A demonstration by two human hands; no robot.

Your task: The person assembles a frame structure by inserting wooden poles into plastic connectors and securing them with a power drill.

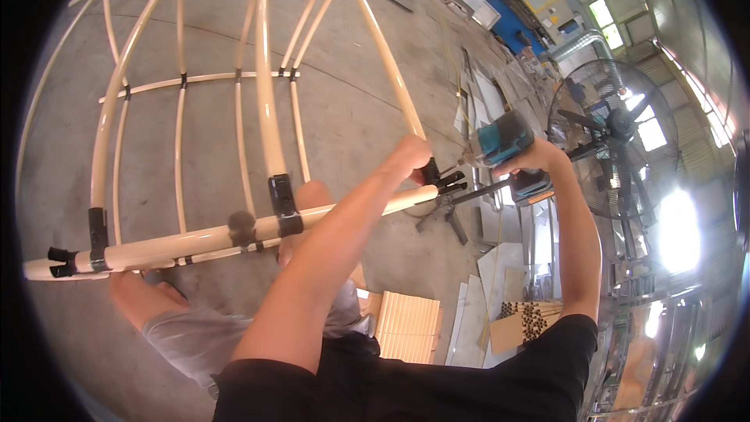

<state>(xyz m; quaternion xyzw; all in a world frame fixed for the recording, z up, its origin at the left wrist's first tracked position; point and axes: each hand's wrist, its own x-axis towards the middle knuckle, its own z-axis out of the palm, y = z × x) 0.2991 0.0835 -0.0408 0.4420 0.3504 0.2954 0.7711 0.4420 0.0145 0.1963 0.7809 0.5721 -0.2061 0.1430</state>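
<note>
Head view: above concrete point(336, 117), a likely stiff, light pipe frame point(269, 94) is being gripped beside a black joint point(430, 173), probably the surest hold, by the left hand point(409, 156), a drill point(502, 139) by the right hand point(533, 158).

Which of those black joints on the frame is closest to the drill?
The black joint at the right end of the thick near tube, by the left hand; every other joint sits farther left in the picture, away from the drill.
</note>
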